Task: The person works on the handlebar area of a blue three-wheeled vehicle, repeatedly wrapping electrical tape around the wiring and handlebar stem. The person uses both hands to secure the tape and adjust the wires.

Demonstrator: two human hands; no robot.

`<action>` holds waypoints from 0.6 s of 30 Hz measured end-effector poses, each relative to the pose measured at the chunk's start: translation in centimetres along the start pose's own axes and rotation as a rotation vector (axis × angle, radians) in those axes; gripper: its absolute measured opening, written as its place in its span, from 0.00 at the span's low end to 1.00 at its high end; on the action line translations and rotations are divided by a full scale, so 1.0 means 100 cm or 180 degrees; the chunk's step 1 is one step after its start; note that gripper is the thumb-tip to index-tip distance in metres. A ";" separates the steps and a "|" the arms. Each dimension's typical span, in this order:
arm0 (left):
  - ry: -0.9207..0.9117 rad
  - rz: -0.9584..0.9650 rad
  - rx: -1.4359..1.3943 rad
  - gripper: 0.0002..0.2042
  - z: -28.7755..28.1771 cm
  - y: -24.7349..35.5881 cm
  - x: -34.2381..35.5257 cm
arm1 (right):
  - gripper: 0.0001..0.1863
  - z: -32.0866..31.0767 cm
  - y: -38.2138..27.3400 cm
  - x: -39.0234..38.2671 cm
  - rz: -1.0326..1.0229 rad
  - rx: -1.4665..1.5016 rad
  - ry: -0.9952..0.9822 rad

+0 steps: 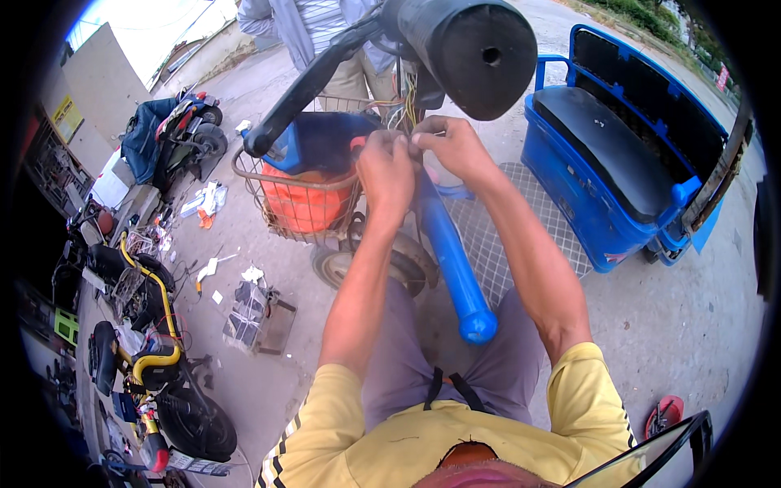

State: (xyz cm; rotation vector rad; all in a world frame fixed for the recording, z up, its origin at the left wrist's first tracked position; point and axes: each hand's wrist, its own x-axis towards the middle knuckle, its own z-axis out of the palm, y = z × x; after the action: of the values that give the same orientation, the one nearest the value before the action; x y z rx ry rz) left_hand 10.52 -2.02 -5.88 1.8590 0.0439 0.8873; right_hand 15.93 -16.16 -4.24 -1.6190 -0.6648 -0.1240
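In the head view, holds left hand (386, 169) and right hand (457, 148) nearly together at the far end of the blue tube (449, 252), with fingers bent inward; cannot tell whether clamped on a wire or apart at the tips. Shows coloured wires (404, 106) just beyond that end of the tube. Left of the tube, includes rusty basket (272, 177) with orange bag (299, 205). Judging by the wires, looks unfinished: already exposed within reach, not yet gathered or covered.
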 end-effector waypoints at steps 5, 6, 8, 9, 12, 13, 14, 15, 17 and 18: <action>0.0156 0.0140 0.0189 0.10 0.005 -0.008 0.005 | 0.08 -0.002 -0.006 -0.001 0.0218 0.0293 -0.0163; 0.0189 0.0163 0.0165 0.10 0.006 -0.008 0.005 | 0.09 -0.003 -0.006 -0.001 0.0194 0.0268 -0.0162; 0.0258 0.0139 0.0192 0.11 0.005 -0.006 0.002 | 0.09 -0.006 -0.004 -0.001 0.0146 0.0215 -0.0149; 0.0287 0.0130 0.0202 0.11 0.006 -0.005 0.002 | 0.09 -0.007 -0.005 -0.002 0.0198 0.0226 -0.0134; 0.0061 0.0062 0.0302 0.12 0.008 -0.007 0.000 | 0.09 -0.010 -0.007 -0.006 0.0296 0.0302 -0.0099; 0.0098 0.0154 0.0316 0.12 0.010 -0.009 0.000 | 0.10 -0.011 -0.005 -0.005 0.0282 0.0352 -0.0096; 0.0150 0.0253 0.0337 0.13 0.011 -0.010 0.000 | 0.10 -0.010 -0.007 -0.005 0.0255 0.0408 -0.0104; 0.0202 0.0353 0.0357 0.13 0.012 -0.010 0.000 | 0.10 -0.009 -0.009 -0.005 0.0241 0.0401 -0.0108; 0.0069 0.0185 -0.0141 0.13 0.013 -0.008 0.000 | 0.10 -0.011 -0.012 -0.007 0.0223 0.0373 -0.0107; -0.0003 0.0096 -0.0395 0.12 0.014 -0.004 0.000 | 0.10 -0.013 -0.013 -0.007 0.0172 0.0288 -0.0066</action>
State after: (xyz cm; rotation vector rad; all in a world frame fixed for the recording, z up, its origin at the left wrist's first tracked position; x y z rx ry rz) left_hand 11.51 -2.93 -6.51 1.7484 -0.0390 0.8901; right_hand 15.10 -17.65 -3.21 -1.5516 -0.6334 -0.0372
